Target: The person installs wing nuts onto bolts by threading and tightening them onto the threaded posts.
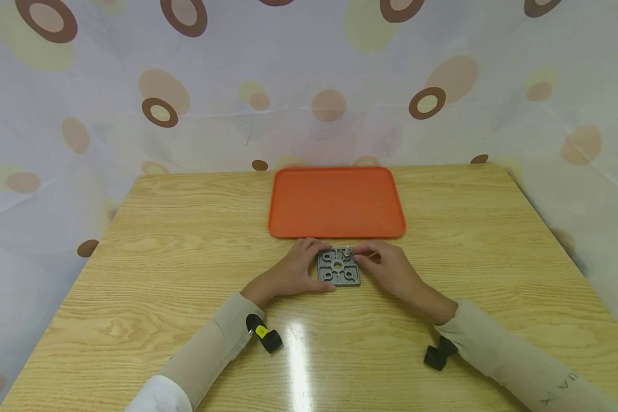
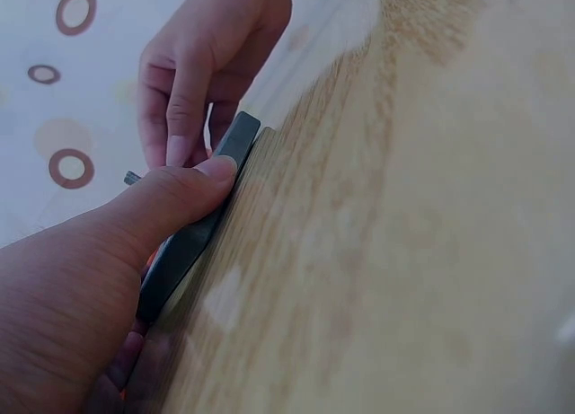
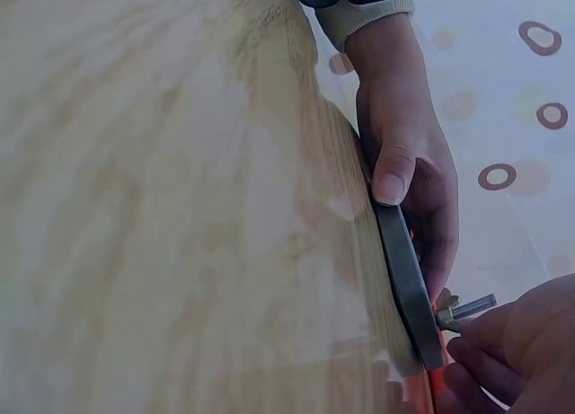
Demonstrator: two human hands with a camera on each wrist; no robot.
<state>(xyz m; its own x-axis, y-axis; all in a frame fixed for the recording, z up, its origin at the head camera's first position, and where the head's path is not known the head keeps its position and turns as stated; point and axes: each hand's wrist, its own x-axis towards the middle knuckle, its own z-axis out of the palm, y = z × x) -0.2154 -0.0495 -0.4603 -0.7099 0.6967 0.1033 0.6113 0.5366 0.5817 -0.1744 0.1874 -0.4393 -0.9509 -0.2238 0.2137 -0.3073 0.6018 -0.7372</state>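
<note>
A grey square metal plate [image 1: 339,267] with a centre hole and slots lies flat on the wooden table [image 1: 185,274]. My left hand [image 1: 293,269] grips its left edge, thumb on the near edge of the plate [image 2: 193,239] and fingers over the far side. My right hand [image 1: 386,266] pinches a small metal bolt [image 1: 347,250] that stands at the plate's far right corner. In the right wrist view the bolt [image 3: 467,308] sticks out of the plate [image 3: 409,284], with my fingertips around it.
An orange tray [image 1: 336,201] lies just beyond the plate, its near rim close to my fingers. A spotted white curtain [image 1: 309,86] surrounds the table on three sides. Black wrist camera mounts sit at both forearms.
</note>
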